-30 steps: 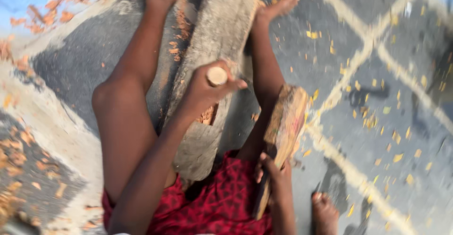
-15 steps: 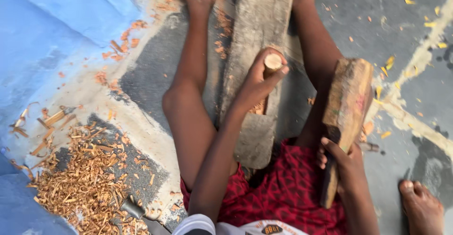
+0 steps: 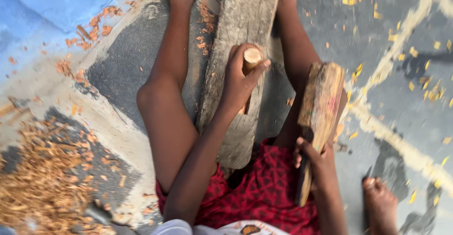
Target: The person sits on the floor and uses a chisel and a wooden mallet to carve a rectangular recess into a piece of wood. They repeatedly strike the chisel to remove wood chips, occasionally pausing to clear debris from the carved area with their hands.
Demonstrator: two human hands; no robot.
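My left hand [image 3: 239,79] grips a short round wooden peg [image 3: 251,58], held upright on a long weathered plank [image 3: 245,22] that lies between my legs. My right hand [image 3: 315,158] is closed around the handle of a rough wooden mallet [image 3: 319,105], whose thick block head is raised to the right of the peg. I sit on the ground in red patterned shorts [image 3: 264,197], with my knees bent to either side of the plank.
A heap of wood shavings [image 3: 42,183] lies at lower left, with reddish chips [image 3: 89,27] scattered at upper left. Yellow flakes [image 3: 406,41] dot the grey pavement on the right. Another person's bare foot [image 3: 381,206] stands at lower right. A blue surface [image 3: 42,4] fills the upper left corner.
The view has swung about across the frames. My left hand stays on the peg; the mallet stays raised at the right in my right hand.
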